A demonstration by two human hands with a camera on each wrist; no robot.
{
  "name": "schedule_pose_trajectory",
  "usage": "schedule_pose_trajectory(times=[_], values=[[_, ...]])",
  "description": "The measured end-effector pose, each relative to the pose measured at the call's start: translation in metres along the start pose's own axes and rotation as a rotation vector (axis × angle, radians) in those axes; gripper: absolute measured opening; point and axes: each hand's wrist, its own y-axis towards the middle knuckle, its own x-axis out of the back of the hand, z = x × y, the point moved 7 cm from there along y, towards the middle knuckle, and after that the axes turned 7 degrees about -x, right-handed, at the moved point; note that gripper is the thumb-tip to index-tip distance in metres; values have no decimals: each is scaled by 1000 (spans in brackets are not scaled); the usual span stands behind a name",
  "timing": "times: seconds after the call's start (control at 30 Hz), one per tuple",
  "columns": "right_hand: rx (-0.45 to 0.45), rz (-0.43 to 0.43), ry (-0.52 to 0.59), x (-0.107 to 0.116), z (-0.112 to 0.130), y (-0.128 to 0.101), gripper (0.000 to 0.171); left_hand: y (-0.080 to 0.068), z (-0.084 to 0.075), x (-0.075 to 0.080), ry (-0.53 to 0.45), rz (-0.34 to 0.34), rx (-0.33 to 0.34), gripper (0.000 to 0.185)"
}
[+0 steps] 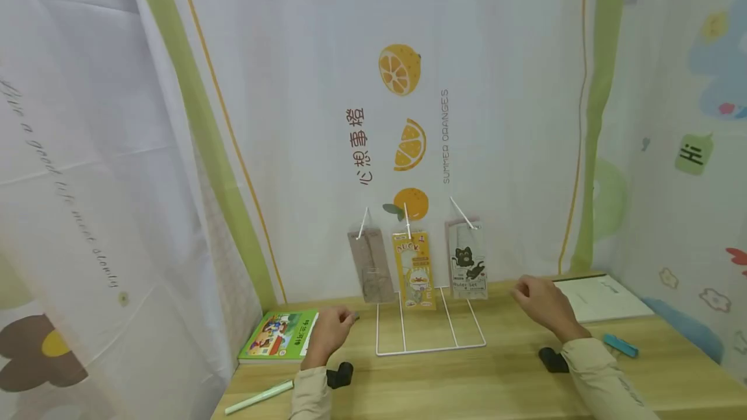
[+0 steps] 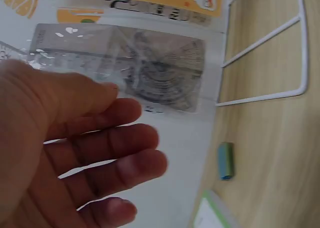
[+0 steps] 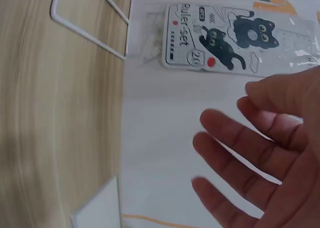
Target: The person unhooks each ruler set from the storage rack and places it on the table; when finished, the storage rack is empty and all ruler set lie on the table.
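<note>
Left hand (image 1: 329,332): lower centre-left of head view, above wooden surface (image 1: 502,374), fingers loosely bent, nothing held; in left wrist view fingers (image 2: 125,138) relaxed and spread, grip released, in front of grey ruler pack (image 2: 150,70).

Right hand (image 1: 543,306): centre-right of head view, just above surface, fingers loosely curled, nothing held; in right wrist view fingers (image 3: 235,143) open and apart, grip released, near cat ruler-set pack (image 3: 225,40), not touching.

White wire rack (image 1: 428,329): centre of head view, base flat on surface, btwn both hands.

Packs on rack hooks, against curtain (image 1: 292,115):
- grey ruler pack (image 1: 371,264), left, slightly tilted; protractor visible inside per left wrist view.
- yellow pack (image 1: 414,269), middle.
- cat ruler-set pack (image 1: 468,261), right, black cat print.

Green picture book (image 1: 280,336): lower left, flat on surface, just left of left hand.

Pale green pen (image 1: 259,398): bottom left, near surface front edge.

White notebook (image 1: 601,297): right, flat, behind right hand.

Teal eraser-like item (image 1: 620,345): right, beside right sleeve.

Small blue-green piece (image 2: 226,160): lower right of left wrist view, on surface nr curtain hem; exact kind unclear.
</note>
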Motion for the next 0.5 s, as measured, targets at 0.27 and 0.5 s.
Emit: schedule_pose_trajectory(times=[0.27,0.5], values=[[-4,-40,128,-15,3,8,30,-11,16,-47,-153,181,3,14],[-61,24,320,-28,8,20,27,-20,36,-82,-181,218,129,48]])
